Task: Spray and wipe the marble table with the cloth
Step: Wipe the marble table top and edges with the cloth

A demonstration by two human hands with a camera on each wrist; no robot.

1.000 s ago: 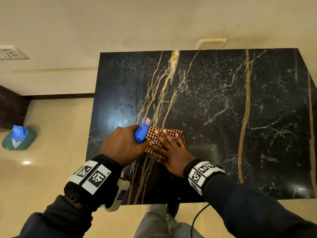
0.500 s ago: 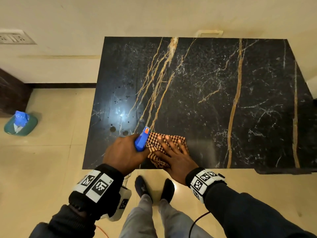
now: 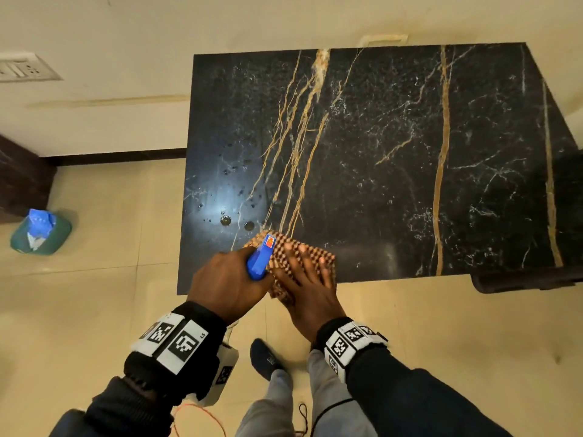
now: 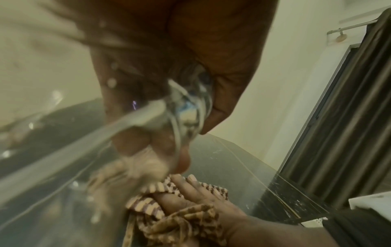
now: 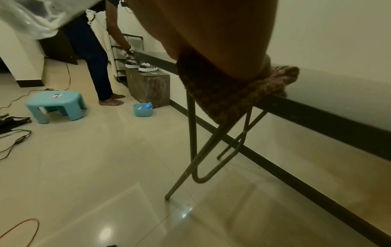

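The black marble table [image 3: 378,159] with gold veins fills the head view; droplets [image 3: 225,219] sit near its front left. A brown checked cloth [image 3: 285,247] lies at the table's near edge, partly hanging over it. My right hand [image 3: 310,279] presses flat on the cloth with straight fingers. My left hand [image 3: 227,283] grips a spray bottle by its blue head [image 3: 260,260], just left of the cloth. In the left wrist view the clear bottle [image 4: 186,107] is in my curled fingers above the cloth [image 4: 169,210]. In the right wrist view the cloth [image 5: 243,93] droops over the table edge [image 5: 317,115].
A green tub with blue contents [image 3: 41,231] stands on the tiled floor to the left. My feet [image 3: 268,357] are by the table's near edge. Cables [image 5: 14,142], a light blue stool [image 5: 56,105] and another person [image 5: 95,55] are to the left. Folding metal legs [image 5: 194,150] hold the table.
My right hand has slid the cloth toward the near edge, so part of it now hangs over. The left hand with the bottle stayed beside it. My head view has shifted back.
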